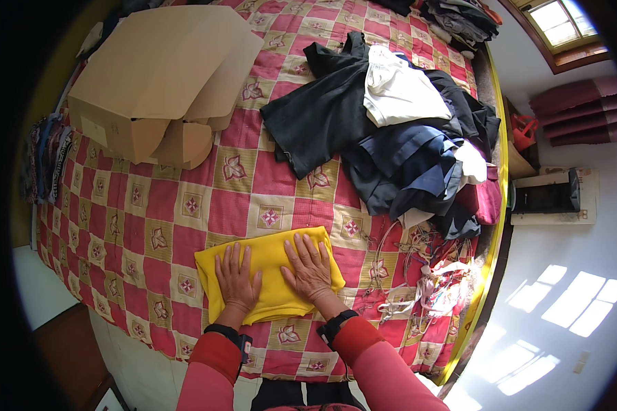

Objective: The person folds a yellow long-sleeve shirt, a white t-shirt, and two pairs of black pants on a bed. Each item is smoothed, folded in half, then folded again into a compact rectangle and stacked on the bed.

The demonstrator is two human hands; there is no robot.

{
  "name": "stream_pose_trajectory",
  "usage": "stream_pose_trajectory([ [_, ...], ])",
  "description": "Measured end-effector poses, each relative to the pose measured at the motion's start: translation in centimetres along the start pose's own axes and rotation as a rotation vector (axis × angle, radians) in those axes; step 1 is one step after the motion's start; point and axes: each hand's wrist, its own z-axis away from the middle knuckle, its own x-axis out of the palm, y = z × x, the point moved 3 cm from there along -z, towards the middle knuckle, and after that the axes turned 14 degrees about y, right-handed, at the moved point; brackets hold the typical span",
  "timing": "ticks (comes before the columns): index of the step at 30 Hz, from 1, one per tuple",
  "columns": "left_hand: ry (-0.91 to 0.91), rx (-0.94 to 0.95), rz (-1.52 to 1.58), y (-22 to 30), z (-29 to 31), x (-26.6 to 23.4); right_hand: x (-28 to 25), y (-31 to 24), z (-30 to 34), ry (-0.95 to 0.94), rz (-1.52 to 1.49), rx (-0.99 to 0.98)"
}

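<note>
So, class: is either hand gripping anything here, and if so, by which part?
Nothing is gripped. The left hand and right hand lie flat, palms down, on top of the folded yellow cloth.

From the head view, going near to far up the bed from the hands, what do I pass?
Left hand and right hand, flat on the folded yellow cloth → bare red patterned bedspread → pile of dark clothes with a white garment on top.
</note>
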Motion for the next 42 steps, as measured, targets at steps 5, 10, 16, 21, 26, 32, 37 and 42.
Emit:
stream_pose_trajectory([
  [5, -0.023, -0.009, -0.016, 0.0, 0.0, -0.1, -0.4, 0.0, -0.1, -0.043, 0.002, 0.004],
  [10, -0.016, 0.009, -0.022, 0.2, -0.1, -0.1, -0.3, 0.1, -0.1, -0.053, -0.011, 0.009],
  [16, -0.021, 0.003, -0.015, 0.2, -0.1, -0.2, -0.8, -0.3, -0.7, -0.037, -0.030, 0.024],
  [21, -0.036, -0.001, 0.024, -0.1, 0.1, 0.0, -3.9, 1.6, -6.0, -0.097, -0.253, 0.042],
  [26, -0.051, -0.014, 0.033, -0.3, 0.2, 0.1, -10.4, 10.0, -18.4, 0.425, 0.094, -0.060],
  [32, -0.056, -0.014, 0.054, -0.4, 0.2, 0.2, -12.5, 15.5, -26.1, 0.105, 0.519, -0.014],
  [37, -0.032, -0.018, 0.097, -0.3, 0.1, -0.2, -15.6, 11.2, -26.2, 0.560, -0.270, 0.136],
  [42, -0.042, 0.033, 0.051, -0.5, 0.6, 0.2, -13.5, -2.4, -11.7, -0.202, -1.054, 0.282],
])
